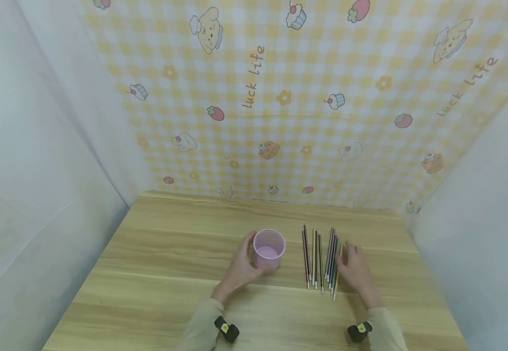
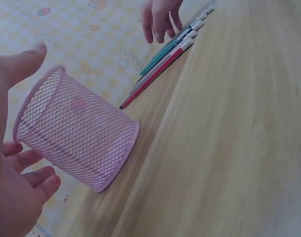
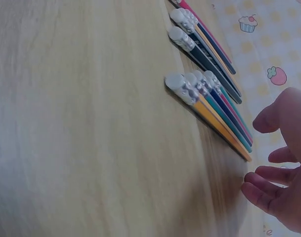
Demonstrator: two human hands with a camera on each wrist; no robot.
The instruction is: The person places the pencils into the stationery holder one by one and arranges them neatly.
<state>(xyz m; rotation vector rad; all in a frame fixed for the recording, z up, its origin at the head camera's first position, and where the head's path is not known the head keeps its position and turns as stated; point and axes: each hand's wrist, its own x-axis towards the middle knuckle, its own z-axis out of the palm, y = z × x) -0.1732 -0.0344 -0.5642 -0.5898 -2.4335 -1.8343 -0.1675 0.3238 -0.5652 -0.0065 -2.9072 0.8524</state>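
Observation:
A pink mesh pencil cup (image 2: 76, 131) stands upright on the wooden table, its open rim facing up in the head view. My left hand (image 1: 241, 268) is spread around its left side. In the left wrist view the thumb (image 2: 29, 61) is apart from the rim; whether the fingers touch the mesh cannot be told. Several pencils with white erasers lie in loose groups right of the cup. My right hand (image 1: 356, 269) hovers beside the rightmost group, close to an orange pencil (image 3: 217, 120), with relaxed fingers and nothing in them.
Dark pencils (image 3: 207, 61) and a red pencil (image 2: 157, 74) lie in the other groups between cup and right hand. A yellow checked cloth (image 1: 302, 126) hangs behind the wooden table (image 1: 170, 273). Pale walls (image 1: 478, 234) close off both sides.

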